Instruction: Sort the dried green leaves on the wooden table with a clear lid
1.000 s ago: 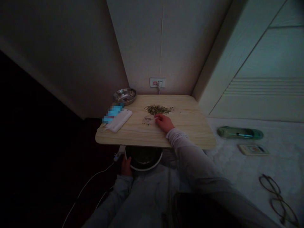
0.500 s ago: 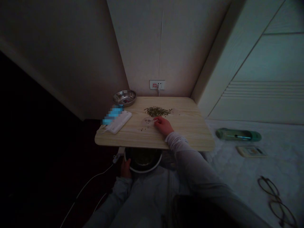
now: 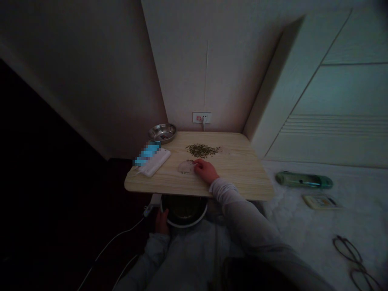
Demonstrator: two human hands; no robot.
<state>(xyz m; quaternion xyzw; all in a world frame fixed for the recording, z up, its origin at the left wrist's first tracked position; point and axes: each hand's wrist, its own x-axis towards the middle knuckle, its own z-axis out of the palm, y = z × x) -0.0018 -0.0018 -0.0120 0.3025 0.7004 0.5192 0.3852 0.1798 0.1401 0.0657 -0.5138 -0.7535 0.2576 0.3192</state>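
On the table [image 3: 242,178], seeds [image 3: 185,166] lie just left of my curled right hand [image 3: 206,171], grip unclear; below the edge, my left hand [image 3: 162,221] grips the bowl [image 3: 185,223].

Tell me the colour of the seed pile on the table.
The seed pile looks dark green, head view.

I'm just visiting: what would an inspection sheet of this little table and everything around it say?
Surface: pale wooden table, dimly lit.
Things in hand: heap of small green beans; a few more on a pale scrap nearer the edge; bowl below the table's near edge.
Clutter: steel dish, white flat block, blurred blue patch.
Hands: right hand, fingertips at the pale scrap; left hand holds the bowl's side.
Cables: white cable trailing down at left; plug in wall socket.
Surroundings: green bottle and glasses on pale bedding; door panel at right.
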